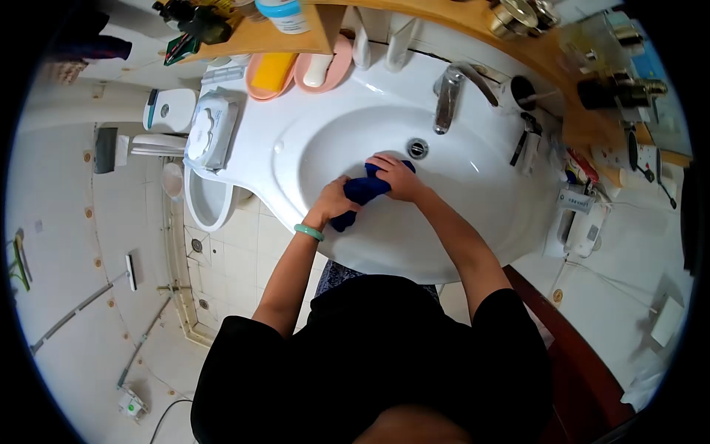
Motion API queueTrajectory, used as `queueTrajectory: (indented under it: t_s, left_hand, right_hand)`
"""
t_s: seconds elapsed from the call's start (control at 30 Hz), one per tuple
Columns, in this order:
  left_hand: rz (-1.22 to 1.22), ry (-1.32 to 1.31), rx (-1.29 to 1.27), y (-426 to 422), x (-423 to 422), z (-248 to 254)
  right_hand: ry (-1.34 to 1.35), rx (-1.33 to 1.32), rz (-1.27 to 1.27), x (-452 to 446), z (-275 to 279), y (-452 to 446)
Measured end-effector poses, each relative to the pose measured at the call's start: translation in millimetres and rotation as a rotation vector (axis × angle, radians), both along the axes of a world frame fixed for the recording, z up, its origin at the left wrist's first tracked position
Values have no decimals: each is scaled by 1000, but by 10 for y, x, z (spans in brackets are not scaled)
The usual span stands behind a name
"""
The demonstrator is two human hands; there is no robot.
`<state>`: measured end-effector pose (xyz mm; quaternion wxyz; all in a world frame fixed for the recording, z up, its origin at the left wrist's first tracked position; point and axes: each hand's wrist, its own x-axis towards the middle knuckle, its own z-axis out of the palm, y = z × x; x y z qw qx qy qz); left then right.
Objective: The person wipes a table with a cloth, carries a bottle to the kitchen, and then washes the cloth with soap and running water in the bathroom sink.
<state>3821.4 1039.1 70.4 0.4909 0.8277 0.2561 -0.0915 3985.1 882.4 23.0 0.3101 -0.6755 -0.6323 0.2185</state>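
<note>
A dark blue cloth (362, 190) is bunched between my two hands, low over the white sink basin (325, 140). My left hand (334, 200) is closed around its near part, and a loose end hangs below the fingers. Fingers of my right hand (396, 177) wrap over the far part, close to the metal drain (418, 149). A green bangle (309, 232) circles my left wrist. Above the basin the chrome faucet (447, 100) points toward me, and no water shows coming from it.
Pink soap dishes behind the basin hold a yellow soap bar (274, 72) and a white bar (317, 70). A pack of wipes (211, 131) lies on the left ledge, beside the toilet (209, 200). A wooden shelf (421, 11) overhangs the back edge.
</note>
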Motion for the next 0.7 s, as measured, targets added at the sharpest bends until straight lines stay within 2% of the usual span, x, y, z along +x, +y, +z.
queueTrajectory:
  t_s: [0.03, 0.1, 0.13, 0.17, 0.23, 0.27, 0.3, 0.37, 0.4, 0.43, 0.47, 0.53, 0.57, 0.6, 0.63, 0.7]
  left_hand:
    - [-12, 6, 5, -23, -2, -32]
    - [315, 171, -260, -47, 16, -134]
    - [516, 70, -603, -92, 3, -348]
    - [507, 73, -600, -144, 67, -374]
    - [827, -78, -1339, -244, 230, -421]
    - [780, -94, -1478, -263, 295, -433]
    - [777, -90, -1485, -315, 360, -448]
    - [1016, 132, -1435, -475, 589, -250]
    - [929, 97, -1441, -561, 639, -423]
    - [812, 49, -1481, -635, 630, -875]
    - [545, -87, -1797, -685, 595, -1287]
    - [243, -226, -2090, -838, 577, -1270]
    - [391, -252, -1740, -957, 570, -801]
    - [517, -270, -1382, -1050, 588, -532]
    - [515, -266, -1384, -1127, 614, -535]
    - [698, -141, -1266, -1216, 663, -562]
  right_hand:
    - [6, 5, -12, -7, 5, -48]
    - [422, -138, -298, 17, 30, -141]
    - [411, 99, -414, -21, -172, -203]
    - [412, 102, -423, -52, -111, -228]
    - [803, -65, -693, -161, 32, -324]
    - [926, -76, -731, -220, 50, -353]
    - [922, -80, -738, -294, 93, -369]
    - [876, 126, -720, -460, 273, -320]
    - [704, 94, -786, -583, 386, -273]
    - [532, 62, -848, -709, 529, -211]
    - [311, 21, -897, -792, 690, -141]
    - [211, -53, -994, -746, 587, -114]
    - [110, -121, -1084, -664, 523, -99]
    - [177, -197, -1162, -492, 466, -104]
    - [177, -200, -1166, -400, 358, -147]
    - [220, -35, -1145, -318, 144, -212]
